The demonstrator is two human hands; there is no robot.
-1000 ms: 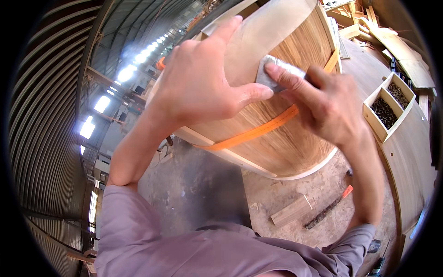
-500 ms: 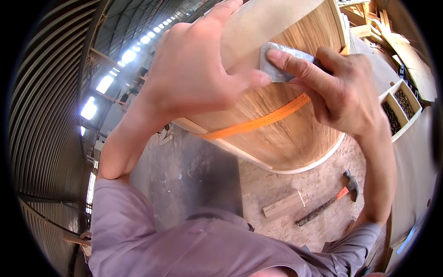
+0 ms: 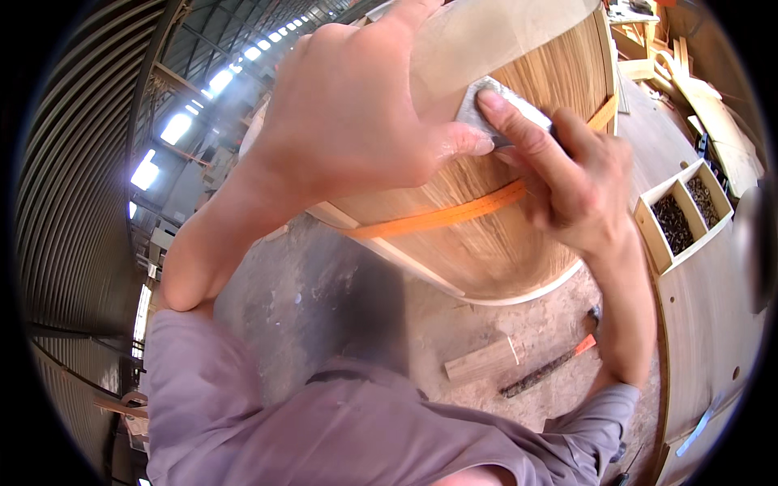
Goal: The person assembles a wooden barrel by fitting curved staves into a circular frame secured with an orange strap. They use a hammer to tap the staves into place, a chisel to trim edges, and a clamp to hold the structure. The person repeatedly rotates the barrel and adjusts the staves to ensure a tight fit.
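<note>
A curved wooden piece point(image 3: 454, 271) with striped grain and a pale rim lies before me, an orange strap point(image 3: 442, 219) running across it. Over its far part stretches a pale, slightly see-through sheet point(image 3: 502, 40). My left hand point(image 3: 348, 121) is over the left of that sheet, fingers stretched away and thumb out sideways; some fingertips are cut off or hidden. In my right hand point(image 3: 579, 170) is a flat grey metal scraper point(image 3: 523, 105), thumb pressed on its blade. The blade lies at the sheet's near edge, beside my left thumb. My fingers hide its dark handle end.
A hammer point(image 3: 551, 368) and a wood block point(image 3: 482, 362) lie on the work surface nearest my body. To the right, a divided wooden box point(image 3: 685, 215) of small dark fasteners sits on a bench point(image 3: 705, 324). Wood offcuts point(image 3: 713, 113) are piled at the far right.
The view has shifted, so the bench and box show more. Both hands stay at the sheet; the scraper has tilted, and my left thumb now comes right up to my right fingers.
</note>
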